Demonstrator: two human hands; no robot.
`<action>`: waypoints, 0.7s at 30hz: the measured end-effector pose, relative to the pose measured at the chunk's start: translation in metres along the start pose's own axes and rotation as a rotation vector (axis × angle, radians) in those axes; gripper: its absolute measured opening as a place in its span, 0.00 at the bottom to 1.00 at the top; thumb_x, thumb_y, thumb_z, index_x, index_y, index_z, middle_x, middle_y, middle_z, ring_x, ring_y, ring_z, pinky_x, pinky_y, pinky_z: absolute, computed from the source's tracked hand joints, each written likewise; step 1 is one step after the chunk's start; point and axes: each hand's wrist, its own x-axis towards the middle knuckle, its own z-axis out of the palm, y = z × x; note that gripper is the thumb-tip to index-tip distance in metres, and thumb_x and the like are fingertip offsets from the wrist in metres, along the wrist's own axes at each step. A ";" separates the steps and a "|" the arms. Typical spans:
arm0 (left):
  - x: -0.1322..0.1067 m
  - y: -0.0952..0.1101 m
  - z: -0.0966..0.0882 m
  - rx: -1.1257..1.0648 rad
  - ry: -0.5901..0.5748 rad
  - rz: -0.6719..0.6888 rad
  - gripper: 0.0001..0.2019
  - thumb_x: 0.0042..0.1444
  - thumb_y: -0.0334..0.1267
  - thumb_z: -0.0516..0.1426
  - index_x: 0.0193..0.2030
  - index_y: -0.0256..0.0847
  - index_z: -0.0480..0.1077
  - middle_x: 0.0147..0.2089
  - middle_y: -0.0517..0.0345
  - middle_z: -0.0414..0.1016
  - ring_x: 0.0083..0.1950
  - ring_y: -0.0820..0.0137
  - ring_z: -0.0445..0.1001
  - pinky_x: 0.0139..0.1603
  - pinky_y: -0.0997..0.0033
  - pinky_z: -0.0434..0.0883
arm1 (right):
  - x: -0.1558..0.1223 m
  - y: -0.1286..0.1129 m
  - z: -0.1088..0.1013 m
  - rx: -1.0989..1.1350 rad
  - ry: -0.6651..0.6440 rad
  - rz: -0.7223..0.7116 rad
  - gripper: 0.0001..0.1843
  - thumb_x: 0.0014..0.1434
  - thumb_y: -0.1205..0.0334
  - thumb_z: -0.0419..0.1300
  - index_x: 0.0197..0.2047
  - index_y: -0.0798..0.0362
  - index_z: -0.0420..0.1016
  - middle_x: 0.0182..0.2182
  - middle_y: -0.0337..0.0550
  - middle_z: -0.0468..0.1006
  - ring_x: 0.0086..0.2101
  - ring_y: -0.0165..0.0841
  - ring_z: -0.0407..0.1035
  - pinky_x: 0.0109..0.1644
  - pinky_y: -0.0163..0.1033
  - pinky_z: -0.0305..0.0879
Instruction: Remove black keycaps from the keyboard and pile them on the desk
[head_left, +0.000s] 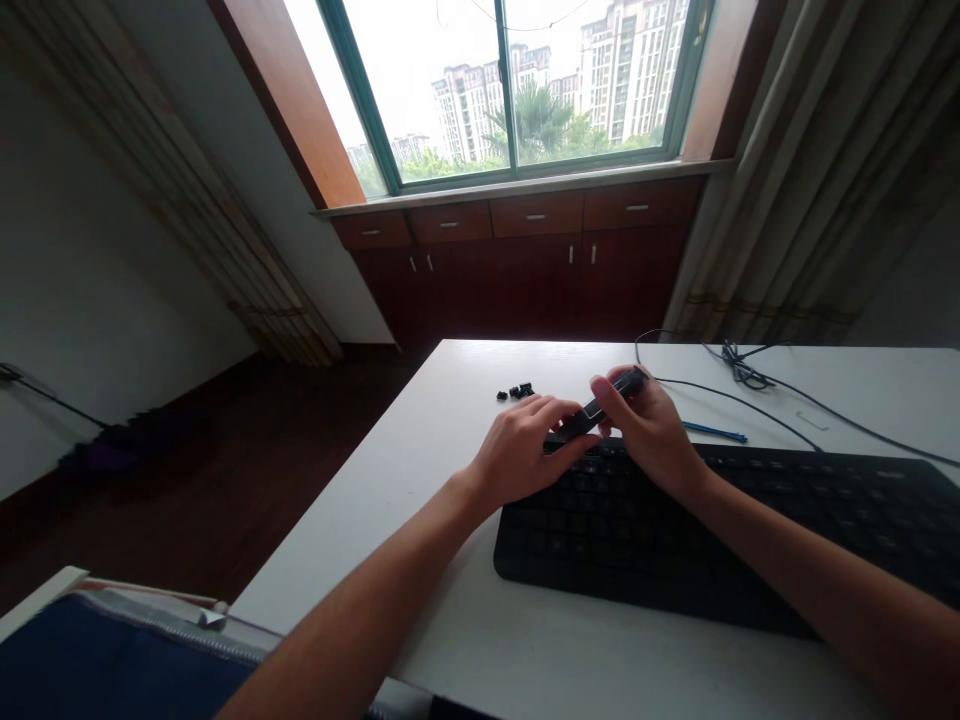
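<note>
A black keyboard (750, 530) lies on the white table (525, 650). Over its far left corner both hands hold a long narrow black piece (592, 412), tilted up to the right. My left hand (521, 450) pinches its lower left end, fingers curled. My right hand (649, 425) grips its upper right end. Several small black keycaps (516, 391) lie on the table just beyond my left hand.
A thin blue tool (714, 431) lies behind the keyboard. Black cables (742, 375) run across the far right of the table. A dark wooden cabinet (525, 260) stands under the window. A blue fabric item (112, 660) sits at bottom left.
</note>
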 end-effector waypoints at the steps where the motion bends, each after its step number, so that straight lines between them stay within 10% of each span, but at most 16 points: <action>1: 0.000 0.000 -0.001 -0.001 -0.003 -0.002 0.13 0.65 0.48 0.58 0.49 0.43 0.72 0.41 0.55 0.79 0.41 0.66 0.77 0.42 0.65 0.74 | 0.000 0.000 0.000 -0.002 -0.003 -0.004 0.19 0.59 0.44 0.66 0.39 0.50 0.67 0.25 0.33 0.70 0.23 0.28 0.67 0.27 0.35 0.67; 16: -0.002 -0.029 0.008 -0.063 0.115 -0.104 0.14 0.65 0.54 0.53 0.56 0.64 0.68 0.38 0.68 0.78 0.32 0.66 0.74 0.31 0.65 0.74 | 0.006 0.007 0.002 -0.054 -0.098 -0.039 0.17 0.59 0.46 0.66 0.44 0.48 0.74 0.40 0.41 0.77 0.41 0.37 0.74 0.46 0.42 0.72; 21: -0.002 -0.032 0.011 -0.085 0.153 -0.133 0.14 0.67 0.53 0.51 0.53 0.56 0.70 0.44 0.64 0.80 0.39 0.63 0.78 0.37 0.66 0.76 | 0.006 0.008 0.002 -0.088 -0.120 -0.057 0.16 0.61 0.46 0.64 0.45 0.48 0.75 0.40 0.41 0.79 0.42 0.38 0.76 0.48 0.44 0.71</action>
